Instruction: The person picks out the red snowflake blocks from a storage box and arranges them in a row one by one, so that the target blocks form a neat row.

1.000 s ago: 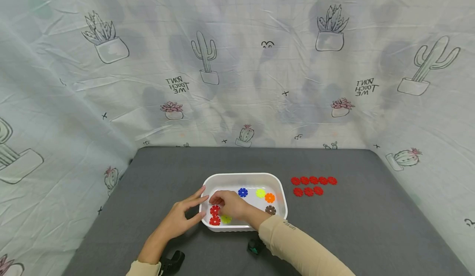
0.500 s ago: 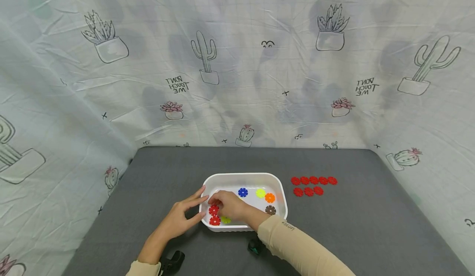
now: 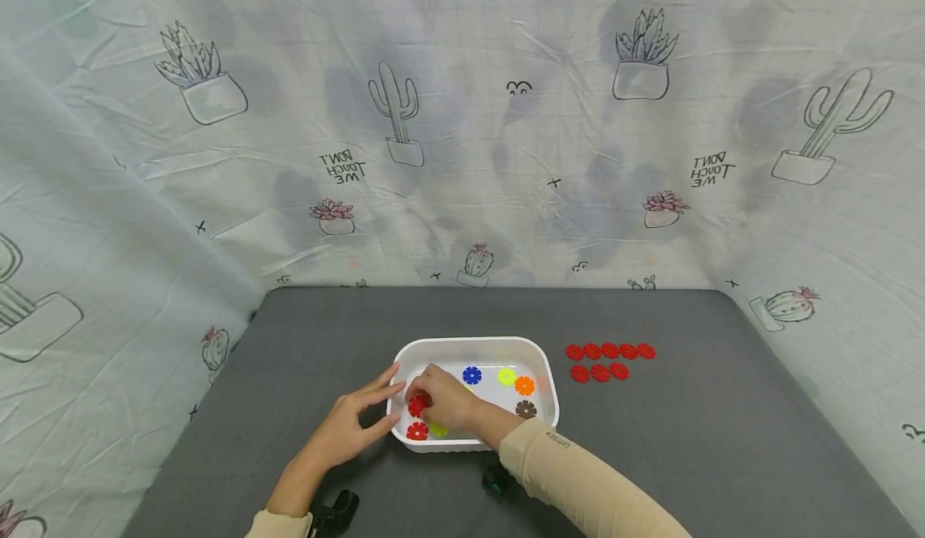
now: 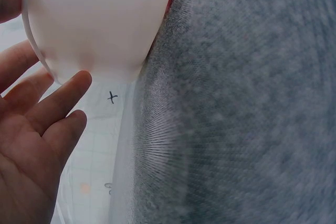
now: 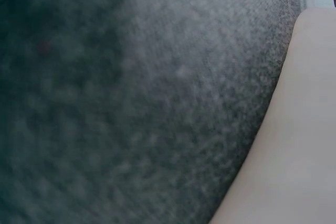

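Note:
A white plastic tray (image 3: 473, 445) stands on the table with several notched plastic discs inside. My left hand (image 3: 352, 427) rests its fairly straight fingers against the tray's left end; in the left wrist view, the left hand (image 4: 34, 124) touches the tray's wall (image 4: 100, 19) and rim. Inside the tray's left part, my right hand (image 3: 450, 401) has curled fingers that pinch a red notched disc (image 3: 417, 406). Just in front lie another red disc (image 3: 417, 431) and a partly covered yellow-green disc (image 3: 438, 429). The right wrist view shows the tray's outer wall (image 5: 283, 145) but no hand.
Blue (image 3: 472, 375), yellow (image 3: 507, 377), orange (image 3: 523, 385) and brown (image 3: 525, 409) discs lie in the tray's right part. Right of the tray, several red discs (image 3: 610, 352) form two rows on the grey table (image 3: 672, 442). A patterned cloth (image 3: 506, 144) hangs behind.
The right hand's fingers have closed on the upper red disc, which has shifted slightly away from the lower red one. The left hand stays at the tray's end.

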